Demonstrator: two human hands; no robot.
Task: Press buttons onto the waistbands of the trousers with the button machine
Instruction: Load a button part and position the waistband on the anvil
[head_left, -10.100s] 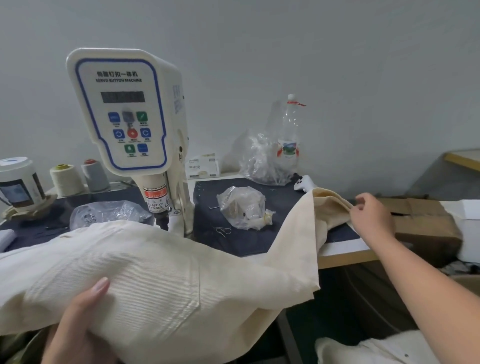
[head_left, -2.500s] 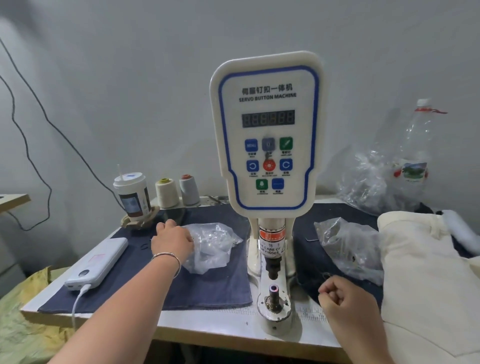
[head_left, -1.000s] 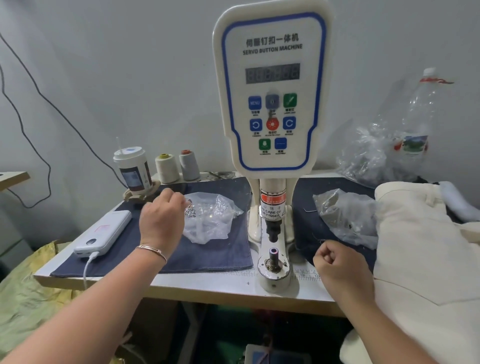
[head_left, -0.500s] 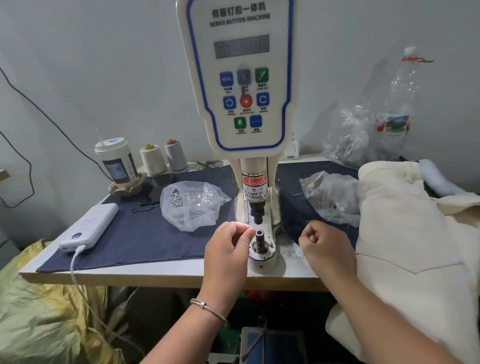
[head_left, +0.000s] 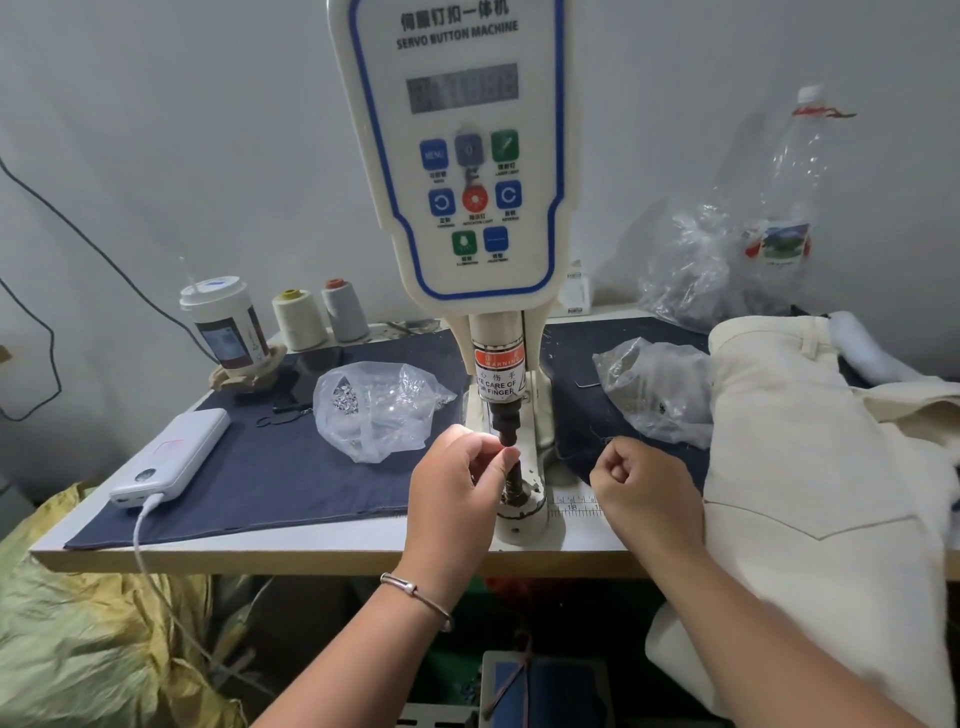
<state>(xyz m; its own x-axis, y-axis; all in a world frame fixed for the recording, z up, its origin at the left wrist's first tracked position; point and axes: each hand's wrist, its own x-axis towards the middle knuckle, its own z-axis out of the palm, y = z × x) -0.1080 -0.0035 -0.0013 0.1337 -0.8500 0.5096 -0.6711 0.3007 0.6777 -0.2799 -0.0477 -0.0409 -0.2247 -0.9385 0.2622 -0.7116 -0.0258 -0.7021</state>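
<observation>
Left hand now at button machine post, fingers pinched, right hand fisted, bag holding metal bits.

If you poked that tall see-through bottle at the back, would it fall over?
Probably yes. The tall clear plastic bottle looks nearly empty, so it is likely very light, and it is tall and narrow, so a poke near the top would likely tip it. The crumpled clear plastic bag in front of it might cushion it.

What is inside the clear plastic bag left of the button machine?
The clear plastic bag holds a cluster of small shiny metal pieces, likely button parts. Crumpled folds hide the rest.
</observation>
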